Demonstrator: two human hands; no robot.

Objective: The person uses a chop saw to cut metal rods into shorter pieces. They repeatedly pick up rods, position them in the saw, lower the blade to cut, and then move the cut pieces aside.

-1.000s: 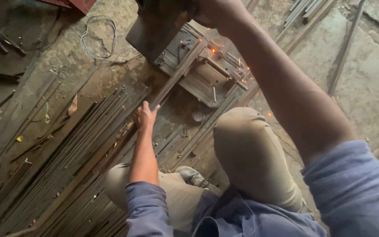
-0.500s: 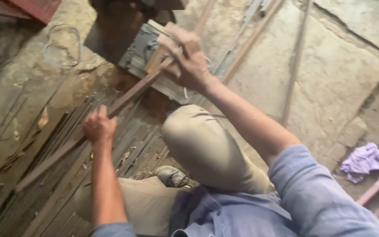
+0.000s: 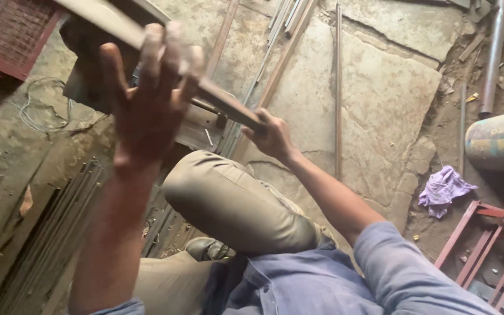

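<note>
The person crouches on the floor, one bent knee in tan trousers (image 3: 234, 204) at the middle of the view and a blue shirt sleeve (image 3: 403, 274) low at the right. The left hand (image 3: 147, 99) is raised close to the camera, its fingers loosely curled over the top of a long flat metal bar (image 3: 164, 64), the thumb spread out to the side. The bar slants from the upper left down toward the middle. There the right hand (image 3: 272, 137) is closed around the bar's lower end, fingers wrapped tight.

Under the left forearm a bundle of thin dark metal rods (image 3: 53, 239) lies on the ground. Behind the bar sits a grey metal machine base (image 3: 196, 128), partly hidden by the hands. A loop of wire (image 3: 42, 105) lies on the dirt at the left, beside a red mesh frame (image 3: 7, 35).

Farther out, a long thin rod (image 3: 338, 87) lies across the stone floor slab (image 3: 392, 93). At the right lie a purple rag (image 3: 441, 186), a red metal frame (image 3: 491, 239) and a lying cylinder (image 3: 500, 140).
</note>
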